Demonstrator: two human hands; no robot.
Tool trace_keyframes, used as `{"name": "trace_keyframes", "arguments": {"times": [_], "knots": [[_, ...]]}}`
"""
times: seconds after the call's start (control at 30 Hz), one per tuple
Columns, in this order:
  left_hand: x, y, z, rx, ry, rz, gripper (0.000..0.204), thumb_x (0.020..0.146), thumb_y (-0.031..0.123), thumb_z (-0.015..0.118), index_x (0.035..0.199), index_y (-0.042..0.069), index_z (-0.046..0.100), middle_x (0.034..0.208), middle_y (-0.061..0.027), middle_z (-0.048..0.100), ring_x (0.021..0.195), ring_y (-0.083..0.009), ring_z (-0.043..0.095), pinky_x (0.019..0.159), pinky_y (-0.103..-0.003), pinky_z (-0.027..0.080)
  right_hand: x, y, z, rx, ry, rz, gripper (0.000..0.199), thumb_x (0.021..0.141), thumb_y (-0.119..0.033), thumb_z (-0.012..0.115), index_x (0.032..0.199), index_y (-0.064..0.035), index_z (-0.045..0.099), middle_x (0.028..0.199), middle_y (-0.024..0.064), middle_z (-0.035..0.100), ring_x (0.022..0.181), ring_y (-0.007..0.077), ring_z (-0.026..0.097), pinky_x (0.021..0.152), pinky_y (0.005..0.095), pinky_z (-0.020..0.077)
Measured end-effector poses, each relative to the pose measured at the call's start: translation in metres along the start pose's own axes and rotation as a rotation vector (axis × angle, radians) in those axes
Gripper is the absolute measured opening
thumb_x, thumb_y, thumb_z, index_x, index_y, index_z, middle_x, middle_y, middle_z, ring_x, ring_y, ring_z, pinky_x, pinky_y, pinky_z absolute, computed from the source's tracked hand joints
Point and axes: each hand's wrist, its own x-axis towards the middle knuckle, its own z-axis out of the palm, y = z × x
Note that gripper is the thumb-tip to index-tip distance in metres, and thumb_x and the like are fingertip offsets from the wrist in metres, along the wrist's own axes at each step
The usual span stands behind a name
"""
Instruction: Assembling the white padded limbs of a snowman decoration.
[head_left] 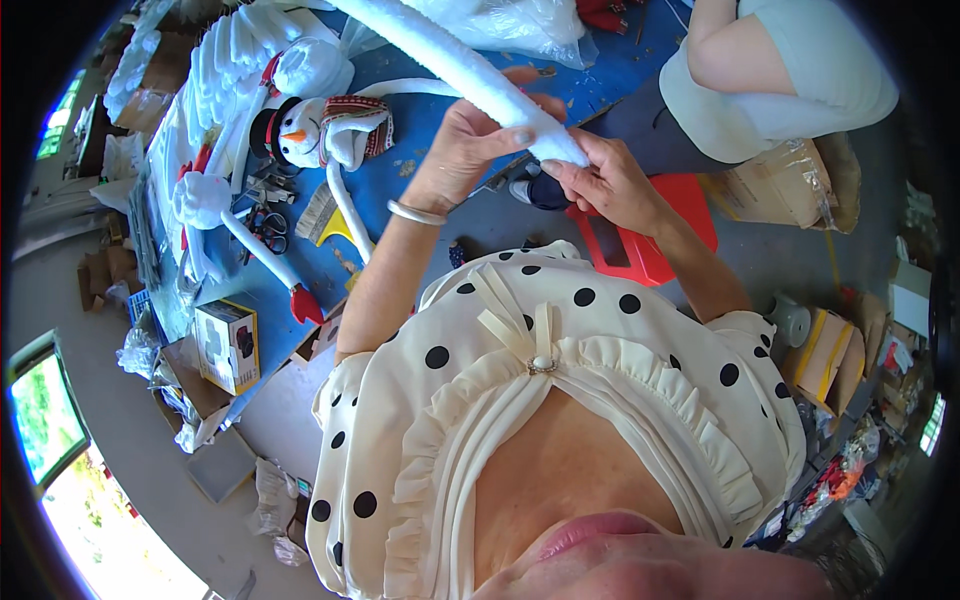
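Several white plush pieces [230, 60] sat piled at the left of the blue counter [600, 92]. Scissors [270, 228] lay right of that, near a plush limb [265, 258] with a red tip; my read: a blind reach there could nick fabric or a finger, blades being hard to pick out in the clutter. Snowman [325, 130] came next, then a brush [322, 218] with tan bristles, nearer the body. Both looked loose, so a swing of the long plush tube [480, 83] could knock them; cause would be its far end, which ran out of view at the top. Left hand [465, 145]: wrapped on the tube a little up from its near end, thumb on the near side, fingers behind. Tube itself: spanned both hands, raised, slanting away up-left. Right hand [612, 185]: pinched on the near end; a weak pinch would likely let it slip. Couldn't tell what those fingertips covered. Red plastic piece [655, 262] sat lower, beyond the right wrist.
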Motion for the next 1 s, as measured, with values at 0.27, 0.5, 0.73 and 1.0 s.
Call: {"name": "trace_keyframes", "arguments": {"times": [0.27, 0.5, 0.73, 1.0], "knots": [[0.01, 0.016, -0.022, -0.178, 0.011, 0.036, 0.034, 0.083, 0.014, 0.066, 0.113, 0.005, 0.053, 0.106, -0.0133, 0.063, 0.102, -0.0275, 0.059, 0.091, -0.043, 0.047, 0.006, 0.0, 0.007, -0.116, 0.032, -0.083, 0.017, 0.091, -0.013, 0.057, 0.09, 0.0032, 0.052, 0.059, 0.0041, 0.054, 0.049, 0.0078, 0.049, 0.045, 0.024, 0.0423], [0.035, 0.07, -0.036, -0.419, 0.366, 0.217, 0.026, 0.09, 0.034, 0.058, 0.102, 0.012, 0.053, 0.08, -0.003, 0.056, 0.073, -0.0167, 0.056, 0.072, -0.035, 0.049, 0.014, -0.006, 0.012, -0.125, 0.047, -0.123, 0.017, 0.089, -0.012, 0.06, 0.09, 0.0042, 0.054, 0.06, 0.0075, 0.056, 0.05, 0.0103, 0.052, 0.047, 0.025, 0.0428], [-0.004, 0.022, -0.012, 0.095, 0.084, -0.031, 0.048, 0.079, 0.023, 0.072, 0.118, 0.002, 0.054, 0.106, -0.0111, 0.063, 0.099, -0.0209, 0.061, 0.089, -0.034, 0.048, 0.028, 0.008, 0.016, -0.241, 0.13, -0.298, 0.02, 0.085, -0.01, 0.065, 0.096, 0.0034, 0.055, 0.064, 0.0128, 0.059, 0.053, 0.0136, 0.056, 0.049, 0.0279, 0.0448], [-0.015, 0.016, -0.008, 0.16, 0.155, -0.138, 0.033, 0.081, 0.014, 0.069, 0.11, 0.0, 0.06, 0.1, -0.0079, 0.065, 0.093, -0.0178, 0.06, 0.088, -0.032, 0.045, 0.033, 0.003, 0.023, -0.163, 0.12, -0.279, 0.021, 0.083, -0.01, 0.066, 0.096, 0.0025, 0.055, 0.067, 0.012, 0.061, 0.059, 0.0143, 0.061, 0.05, 0.0288, 0.0466]]}}
